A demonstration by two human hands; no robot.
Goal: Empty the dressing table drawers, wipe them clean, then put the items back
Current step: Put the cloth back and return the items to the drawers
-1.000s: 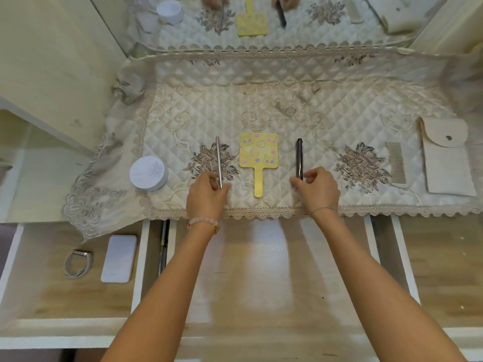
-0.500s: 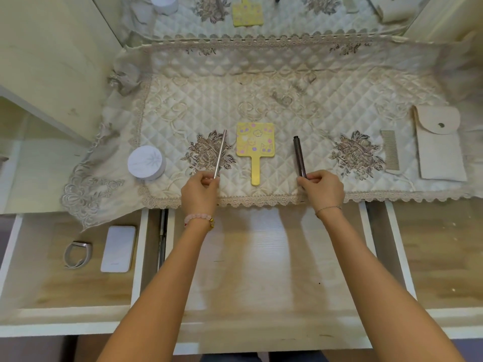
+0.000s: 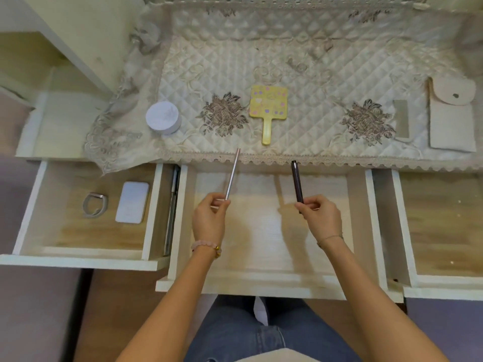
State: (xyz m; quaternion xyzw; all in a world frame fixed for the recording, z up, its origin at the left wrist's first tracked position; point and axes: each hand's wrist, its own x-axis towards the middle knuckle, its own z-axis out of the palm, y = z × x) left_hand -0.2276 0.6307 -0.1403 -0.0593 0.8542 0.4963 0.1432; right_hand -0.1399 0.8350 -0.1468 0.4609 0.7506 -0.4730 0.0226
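The left hand (image 3: pixel 209 220) pinches the near end of a thin silver stick (image 3: pixel 232 175) between thumb and fingertips, and the right hand (image 3: pixel 320 218) pinches the near end of a dark pen (image 3: pixel 297 181) the same way. Both items point away from the person and are held in the air above the open middle drawer (image 3: pixel 261 246), their far tips close to the lace edge of the quilted cloth (image 3: pixel 287 61) that covers the tabletop. The left drawer (image 3: pixel 151 212) is open too, with a grey wristband (image 3: pixel 94 205) and a flat white case (image 3: pixel 132 202) lying side by side on its floor. The right drawer (image 3: pixel 444 231) is also pulled out. On the cloth, a yellow hand mirror (image 3: pixel 268 107) lies in the middle with its handle toward the person, a round white jar (image 3: pixel 163 117) stands to its left, and far to the right a comb (image 3: pixel 401 118) lies just beside a pale pouch (image 3: pixel 452 116).
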